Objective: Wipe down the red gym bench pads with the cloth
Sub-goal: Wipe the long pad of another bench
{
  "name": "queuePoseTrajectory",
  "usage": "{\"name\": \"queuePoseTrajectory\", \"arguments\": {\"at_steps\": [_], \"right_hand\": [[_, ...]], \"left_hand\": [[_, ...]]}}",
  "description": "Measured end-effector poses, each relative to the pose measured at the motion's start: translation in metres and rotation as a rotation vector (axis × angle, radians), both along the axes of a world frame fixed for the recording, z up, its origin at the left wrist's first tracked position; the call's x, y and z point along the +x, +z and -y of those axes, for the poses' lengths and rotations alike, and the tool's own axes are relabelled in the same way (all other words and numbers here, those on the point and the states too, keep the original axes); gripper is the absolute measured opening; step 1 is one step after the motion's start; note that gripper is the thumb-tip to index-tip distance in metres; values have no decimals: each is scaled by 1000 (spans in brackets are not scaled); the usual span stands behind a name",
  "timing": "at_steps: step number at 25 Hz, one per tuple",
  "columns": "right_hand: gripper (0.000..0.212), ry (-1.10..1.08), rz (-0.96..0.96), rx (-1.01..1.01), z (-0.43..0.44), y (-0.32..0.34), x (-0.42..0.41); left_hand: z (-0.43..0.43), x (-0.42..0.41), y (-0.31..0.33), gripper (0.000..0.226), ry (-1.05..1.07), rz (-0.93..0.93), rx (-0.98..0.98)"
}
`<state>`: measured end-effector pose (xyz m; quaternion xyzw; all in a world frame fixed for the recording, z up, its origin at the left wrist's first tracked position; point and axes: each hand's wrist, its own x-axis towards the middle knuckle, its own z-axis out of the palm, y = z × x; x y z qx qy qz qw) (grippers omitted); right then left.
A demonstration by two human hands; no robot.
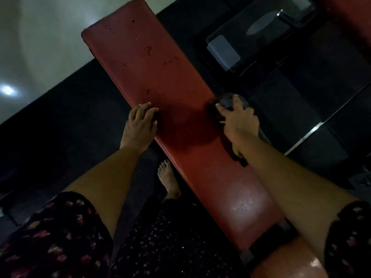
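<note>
Gripping a dark cloth (pixel 226 102) on the red bench pad (pixel 152 63), right edge, the right hand (pixel 240 121) curls its fingers round it; left hand (pixel 140 123) lies flat opposite. Cloth seems soft, limp.

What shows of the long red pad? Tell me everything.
The long red bench pad is a narrow slab in glossy vinyl-like cover, slanting away. Droplets spot its far half; its near end shines. The left hand rests on its left edge; the right hand grips a dark cloth against its right edge.
</note>
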<state>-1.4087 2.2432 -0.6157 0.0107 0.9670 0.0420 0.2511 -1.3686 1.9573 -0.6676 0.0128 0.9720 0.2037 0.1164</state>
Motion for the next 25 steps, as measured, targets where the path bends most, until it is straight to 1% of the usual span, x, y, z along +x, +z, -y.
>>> {"name": "queuePoseTrajectory", "arguments": {"at_steps": [2, 4, 7, 9, 11, 12, 13, 14, 16, 17, 19, 23, 25], "right_hand": [[66, -59, 30, 46, -5, 0, -11], [67, 27, -26, 82, 19, 5, -6], [71, 341, -69, 33, 83, 4, 38], [58, 567, -86, -21, 129, 0, 78], [47, 761, -24, -39, 160, -5, 106], [45, 808, 25, -40, 168, -6, 107], [46, 810, 21, -62, 169, -7, 101], [47, 757, -22, -95, 165, -4, 86], [55, 552, -87, -147, 145, 2, 54], [60, 459, -86, -148, 130, 4, 37], [66, 319, -57, -96, 92, 7, 10], [65, -35, -1, 19, 33, 4, -32], [66, -101, 23, 28, 35, 3, -43]], "left_hand": [[-1, -7, 0, 42, 47, 10, -9], [-2, -8, 1, 41, 72, 5, -16], [2, -5, -1, 39, 41, -30, 1], [9, -8, -1, 39, 40, -2, 24], [20, -16, -1, 39, 61, 25, 36], [26, -22, -2, 38, 73, 29, 30], [32, -29, -2, 38, 83, 33, 19], [38, -37, -1, 39, 84, 36, 5], [47, -50, 1, 41, 66, 42, -19], [49, -55, 2, 41, 56, 41, -26], [51, -61, 4, 42, 40, 46, -34], [53, -65, 2, 44, 12, 73, 2], [55, -64, -2, 44, 9, 53, 23]]}}
